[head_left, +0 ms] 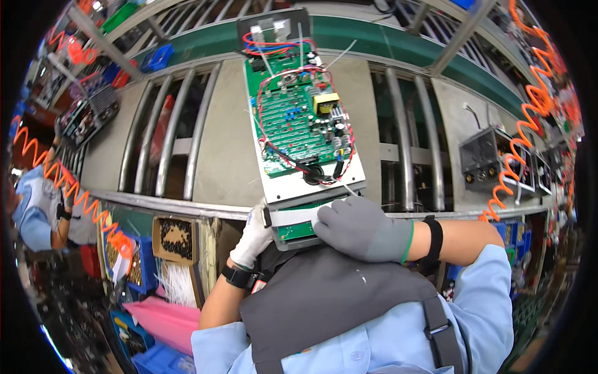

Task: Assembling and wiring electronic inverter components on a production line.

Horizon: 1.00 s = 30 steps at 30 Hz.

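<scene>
The work in hand looks like positioning: one flat metal tray (pixel 308 187) carrying one green circuit board (pixel 299 121) lies on the bench (pixel 224 156), and both hands sit at the tray's near end, just at the bench edge. The left hand (pixel 252 240), in a white glove, is curled around the tray's near left corner, fingers closed on the edge. The right hand (pixel 361 227), in a grey glove, lies flat and spread over the tray's near lip, pressing down on it rather than gripping (its fingertips are hidden against the metal, so how far they wrap under I cannot tell).

My reading is that the tray is being steadied or slid along the bench, and the next move calls for an even push or pull from both hands, keeping the loose red and black wires (pixel 280 81) on the board clear of the rollers (pixel 405 137) that run on either side of the tray.

Counted: one tray, one board, two gloved hands, two black wrist straps. Right of the tray, across the rollers, stands one grey metal box (pixel 483 156); one orange coiled hose (pixel 529 124) hangs beyond it, another (pixel 68 187) far to the tray's left. Near that one a second person in blue (pixel 37 206) is at work.
</scene>
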{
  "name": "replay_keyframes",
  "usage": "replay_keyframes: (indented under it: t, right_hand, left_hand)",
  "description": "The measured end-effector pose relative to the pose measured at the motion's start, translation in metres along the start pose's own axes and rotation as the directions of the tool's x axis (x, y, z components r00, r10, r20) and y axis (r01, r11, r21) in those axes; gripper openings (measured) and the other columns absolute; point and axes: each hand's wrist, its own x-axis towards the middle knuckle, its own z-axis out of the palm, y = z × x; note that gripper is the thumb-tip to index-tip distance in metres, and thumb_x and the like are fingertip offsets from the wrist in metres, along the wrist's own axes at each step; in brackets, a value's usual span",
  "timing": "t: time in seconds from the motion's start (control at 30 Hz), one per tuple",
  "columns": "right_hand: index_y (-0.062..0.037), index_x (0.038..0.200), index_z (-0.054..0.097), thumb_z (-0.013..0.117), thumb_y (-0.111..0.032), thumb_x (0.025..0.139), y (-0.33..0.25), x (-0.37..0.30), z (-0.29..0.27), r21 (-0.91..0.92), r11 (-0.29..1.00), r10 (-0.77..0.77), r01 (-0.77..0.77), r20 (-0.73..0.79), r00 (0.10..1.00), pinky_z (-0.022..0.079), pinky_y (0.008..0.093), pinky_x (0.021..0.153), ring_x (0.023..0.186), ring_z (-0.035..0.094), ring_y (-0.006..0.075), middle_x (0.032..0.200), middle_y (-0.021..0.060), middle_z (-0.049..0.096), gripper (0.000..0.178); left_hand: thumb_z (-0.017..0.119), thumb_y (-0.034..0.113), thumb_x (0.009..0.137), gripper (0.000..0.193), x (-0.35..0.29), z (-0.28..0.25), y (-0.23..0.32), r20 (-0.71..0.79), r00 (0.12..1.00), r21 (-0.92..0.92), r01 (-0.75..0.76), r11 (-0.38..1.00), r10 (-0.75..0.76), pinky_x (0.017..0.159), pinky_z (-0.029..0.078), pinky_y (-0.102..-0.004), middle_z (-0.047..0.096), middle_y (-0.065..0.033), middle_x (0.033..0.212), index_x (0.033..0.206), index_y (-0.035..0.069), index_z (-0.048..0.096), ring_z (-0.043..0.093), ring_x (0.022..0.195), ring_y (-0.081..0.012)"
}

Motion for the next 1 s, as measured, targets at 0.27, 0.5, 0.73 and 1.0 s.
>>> replay_keyframes:
  t: [0.27, 0.5, 0.73, 1.0]
  right_hand:
    - [-0.0048, 0.083, 0.056, 0.066, -0.024, 0.074, 0.031, 0.004, -0.035, 0.236, 0.969, -0.106, 0.079, 0.105, 0.989, 0.046, 0.0367, 0.050, 0.060, 0.057, 0.0221, 0.078, 0.0097, 0.049, 0.024]
    - [-0.0040, 0.078, 0.057, 0.061, -0.019, 0.075, 0.017, 0.030, -0.049, 0.073, 0.990, -0.127, 0.123, 0.051, 0.991, 0.043, 0.0364, 0.042, 0.056, 0.056, 0.0202, 0.070, 0.0078, 0.048, 0.016]
    - [-0.0034, 0.095, 0.062, 0.063, -0.025, 0.083, 0.064, 0.027, -0.063, 0.580, 0.815, -0.163, 0.005, 0.222, 0.961, 0.052, 0.0434, 0.065, 0.075, 0.063, 0.0334, 0.086, 0.0143, 0.059, 0.025]
    - [-0.0103, 0.131, 0.050, 0.072, -0.047, 0.073, 0.116, 0.048, -0.003, 0.131, 0.948, 0.312, -0.291, -0.186, 0.932, 0.024, 0.0509, 0.111, 0.130, 0.038, 0.0386, 0.133, 0.0169, 0.046, 0.072]
  left_hand:
    - [0.065, 0.013, 0.082, 0.060, -0.022, 0.012, 0.023, -0.154, 0.984, 0.262, -0.044, 0.964, 0.087, 0.093, 0.045, -0.0372, 0.059, -0.0240, 0.116, 0.131, -0.010, 0.038, 0.058, 0.107, -0.0354]
    - [0.063, 0.012, 0.083, 0.064, -0.022, 0.003, 0.041, -0.270, 0.825, 0.509, -0.315, 0.801, 0.497, 0.105, 0.035, -0.0463, 0.047, -0.0229, 0.134, 0.140, 0.000, 0.036, 0.046, 0.123, -0.0404]
    - [0.068, 0.013, 0.075, 0.036, -0.006, -0.024, 0.059, 0.074, 0.847, 0.763, -0.388, 0.517, 0.527, 0.098, 0.040, -0.0477, 0.050, -0.0175, 0.133, 0.111, 0.010, 0.064, 0.051, 0.117, -0.0367]
    - [0.072, 0.024, 0.073, 0.061, 0.052, -0.047, 0.144, -0.031, 0.718, 0.728, -0.461, 0.508, 0.696, 0.107, 0.029, -0.0506, 0.044, -0.0231, 0.139, 0.130, 0.008, 0.053, 0.037, 0.131, -0.0396]
